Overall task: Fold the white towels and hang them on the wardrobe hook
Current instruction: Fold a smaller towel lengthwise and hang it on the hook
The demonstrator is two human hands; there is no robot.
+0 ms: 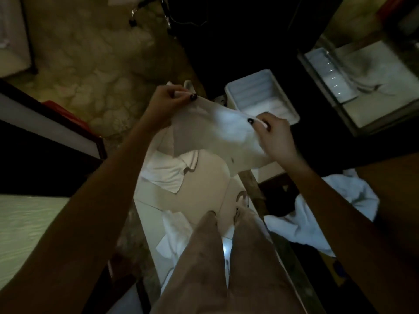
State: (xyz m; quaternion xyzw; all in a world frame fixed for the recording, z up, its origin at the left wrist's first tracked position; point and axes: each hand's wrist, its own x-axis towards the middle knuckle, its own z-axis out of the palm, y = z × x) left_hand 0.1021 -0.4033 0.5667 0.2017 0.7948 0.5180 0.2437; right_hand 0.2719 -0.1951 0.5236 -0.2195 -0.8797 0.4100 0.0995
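A white towel [210, 130] hangs stretched in the air between my two hands, above the floor in front of my legs. My left hand [167, 98] pinches its upper left corner. At the upper right corner, my right hand [274, 134] grips the edge with curled fingers. Below it on the pale floor lies another white towel [172, 171], partly folded. A third white cloth [174, 234] lies crumpled by my left leg. No wardrobe hook is in view.
A white plastic bin [263, 96] stands just beyond my right hand. More white linen [317, 211] is heaped at the right beside a dark wooden surface. A bed edge [27, 223] is at the left, a mirrored cabinet [367, 82] at the upper right. The room is dim.
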